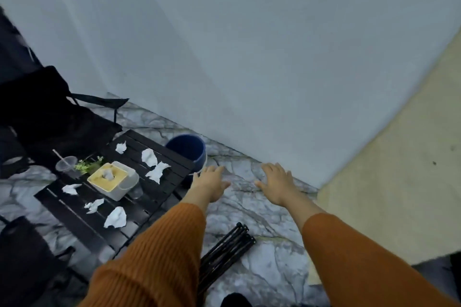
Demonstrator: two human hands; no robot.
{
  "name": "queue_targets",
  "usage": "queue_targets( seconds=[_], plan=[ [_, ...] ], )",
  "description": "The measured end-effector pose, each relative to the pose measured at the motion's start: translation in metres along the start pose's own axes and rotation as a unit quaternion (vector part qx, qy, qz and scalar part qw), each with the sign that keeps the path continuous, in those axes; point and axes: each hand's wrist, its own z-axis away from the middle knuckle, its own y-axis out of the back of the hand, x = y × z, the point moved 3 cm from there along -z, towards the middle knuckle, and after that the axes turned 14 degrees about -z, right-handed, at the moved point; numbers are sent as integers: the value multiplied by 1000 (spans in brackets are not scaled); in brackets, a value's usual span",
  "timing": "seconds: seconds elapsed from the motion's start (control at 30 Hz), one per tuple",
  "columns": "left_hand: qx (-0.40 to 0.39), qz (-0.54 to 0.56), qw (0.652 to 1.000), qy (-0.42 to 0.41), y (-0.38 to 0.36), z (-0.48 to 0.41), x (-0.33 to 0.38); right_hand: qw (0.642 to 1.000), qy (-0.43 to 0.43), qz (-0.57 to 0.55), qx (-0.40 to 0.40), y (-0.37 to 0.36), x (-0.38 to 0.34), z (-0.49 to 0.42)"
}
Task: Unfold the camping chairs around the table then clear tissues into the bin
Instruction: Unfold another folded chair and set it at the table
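Observation:
A low black slatted table [139,209] stands at the left with several crumpled white tissues [116,217] scattered over it. A dark blue bin [189,148] sits on the floor just past the table's far corner. An unfolded black camping chair [52,112] is at the far left, and another dark chair [22,252] shows at the lower left. A folded black chair [224,249] lies on the floor between my arms. My left hand [209,182] and my right hand [277,182] are stretched forward, palms down, fingers apart, holding nothing.
On the table are a white tissue box with a yellow top [113,179], a clear plastic cup with a straw [65,164] and a small green plant [86,164]. A grey wall [249,57] runs close behind; a beige panel [399,182] is at right.

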Motion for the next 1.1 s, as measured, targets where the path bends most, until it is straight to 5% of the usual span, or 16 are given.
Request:
queue_targets(
  seconds=[0.27,0.5,0.67,0.9,1.1],
  plan=[
    [26,68,989,126,55,-61,-108,990,129,31,-36,12,-100,-137],
    [18,143,940,309,18,-18,-198,946,272,69,-163,-57,-201,-201],
    [-1,219,852,475,-41,66,-230,869,397,113,-273,-123,-269,-178],
    [-23,317,709,630,-150,174,-176,730,514,170,-417,-224,-277,-96],
    [-60,372,620,688,-267,212,-128,678,515,186,-491,-324,-231,-57]
  ],
)
